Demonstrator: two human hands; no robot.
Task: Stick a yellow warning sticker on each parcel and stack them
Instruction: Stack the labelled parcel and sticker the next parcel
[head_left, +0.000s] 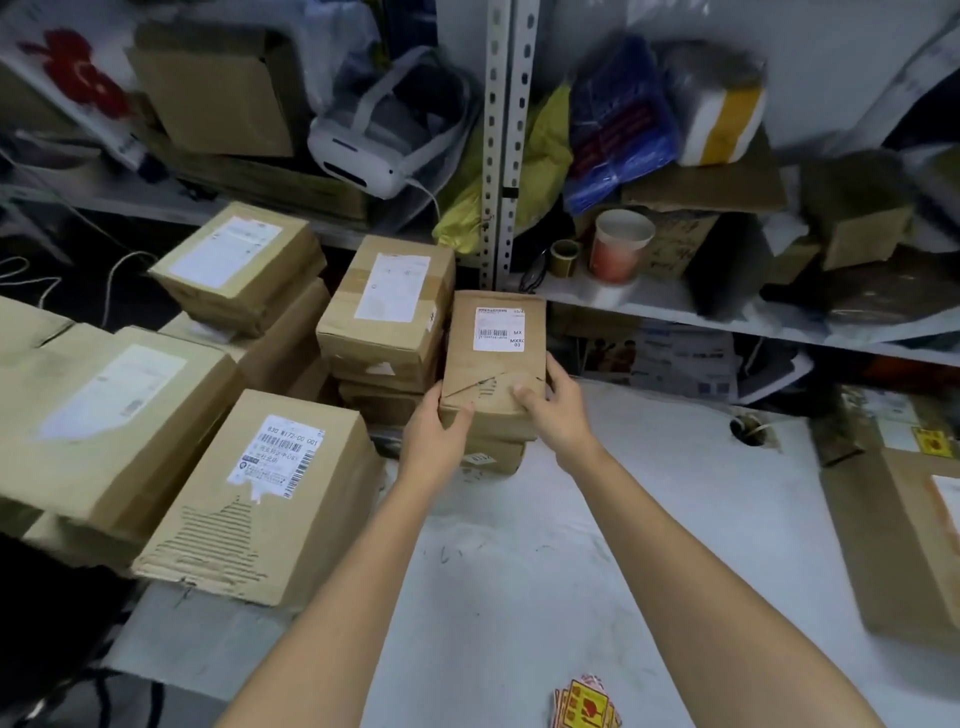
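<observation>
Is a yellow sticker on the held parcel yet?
Not visibly: the parcel shows only a white label; the stickers lie on the table.

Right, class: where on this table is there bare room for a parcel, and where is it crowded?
Free: white table between the held parcel, the sticker pile and the right-edge box; also beside the hole. Crowded: stacked parcels on the left, and the shelves.

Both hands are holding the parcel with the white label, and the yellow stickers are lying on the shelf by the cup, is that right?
Not quite. The left hand and right hand do hold the parcel with the white label, but the yellow stickers lie on the table, near the person, not on the shelf. The head view shows it.
</observation>
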